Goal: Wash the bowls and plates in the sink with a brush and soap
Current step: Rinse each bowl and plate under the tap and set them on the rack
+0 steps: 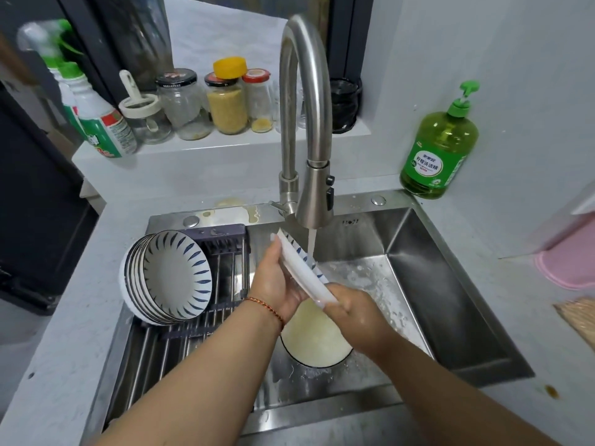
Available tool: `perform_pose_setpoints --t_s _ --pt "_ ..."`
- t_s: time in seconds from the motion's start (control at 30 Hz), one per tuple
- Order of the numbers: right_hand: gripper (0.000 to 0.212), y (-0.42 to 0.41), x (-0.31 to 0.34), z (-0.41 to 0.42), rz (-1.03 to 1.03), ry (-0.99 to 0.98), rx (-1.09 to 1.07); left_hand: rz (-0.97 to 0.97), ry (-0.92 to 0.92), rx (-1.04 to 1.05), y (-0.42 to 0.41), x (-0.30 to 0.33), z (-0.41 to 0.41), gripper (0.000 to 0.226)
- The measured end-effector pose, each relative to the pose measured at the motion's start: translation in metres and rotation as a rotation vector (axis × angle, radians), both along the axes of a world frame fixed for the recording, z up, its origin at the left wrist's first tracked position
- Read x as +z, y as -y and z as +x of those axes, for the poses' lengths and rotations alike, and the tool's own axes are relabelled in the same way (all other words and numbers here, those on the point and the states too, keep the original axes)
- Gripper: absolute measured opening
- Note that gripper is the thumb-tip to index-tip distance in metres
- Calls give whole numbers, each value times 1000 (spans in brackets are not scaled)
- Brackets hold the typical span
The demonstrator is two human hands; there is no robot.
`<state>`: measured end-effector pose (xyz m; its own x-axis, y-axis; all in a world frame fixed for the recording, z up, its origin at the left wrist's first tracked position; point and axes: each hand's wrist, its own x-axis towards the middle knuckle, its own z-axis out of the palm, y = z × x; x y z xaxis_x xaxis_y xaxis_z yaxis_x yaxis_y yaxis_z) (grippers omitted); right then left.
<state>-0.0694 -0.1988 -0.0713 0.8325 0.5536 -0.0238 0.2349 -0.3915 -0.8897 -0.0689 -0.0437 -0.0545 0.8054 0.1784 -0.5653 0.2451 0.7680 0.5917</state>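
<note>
The person holds a plate (304, 272) on edge under the faucet (304, 123), over the middle of the sink (450, 284): the left hand (277, 284) cups its pale underside from the side away from the faucet, fingers curled up against the back and thumb over the upper rim, while the right hand (352, 305) grips the lower rim, fingers wrapped round the edge nearest the person. A thin stream of water (311, 243) falls from the faucet head onto the patterned face of the plate. Directly below the hands, on the sink floor, sits a bowl (317, 342) of cloudy, yellowish water with a dark rim. To the faucet's left, a drying rack (193, 320) spans the sink, and a stack of bowls (167, 278) leans on it, tipped on edge, all white with blue radiating strokes inside. The sink is steel, wet and flecked with suds, set in a pale grey worktop (64, 317). Behind the faucet a ledge carries glass jars (227, 101) and a white-and-green spray bottle (96, 111); to the faucet's right a green pump bottle of dish soap (439, 149) stands at the sink's back corner. The plate is white underneath with blue strokes showing along its rim
</note>
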Motion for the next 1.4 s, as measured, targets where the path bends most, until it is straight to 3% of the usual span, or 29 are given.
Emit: perform_pose_setpoints --t_s 0.23,0.43,0.57,0.7,1.07,1.17,1.23,1.4 --pt "15 -11 11 6 218 -472 -145 131 -170 -47 -7 -10 -27 49" --pt "16 -22 10 1 319 -629 -248 276 -280 38 -22 -19 -58 30" --pt "15 -34 20 -15 204 -526 -186 351 -309 68 -31 -31 -74 31" --pt "12 -52 34 -29 112 -366 -147 421 -267 105 -35 -23 -82 17" --pt "17 -123 74 -37 326 -316 -139 615 -240 352 -84 -3 -106 15" --pt "8 -156 65 -38 237 -241 -54 749 -290 434 -103 -3 -113 18" --pt "14 -179 51 -40 141 -196 -23 845 -306 483 -117 -2 -116 22" --pt "20 -223 22 -49 -98 -94 -24 859 -253 359 -148 -3 -116 45"
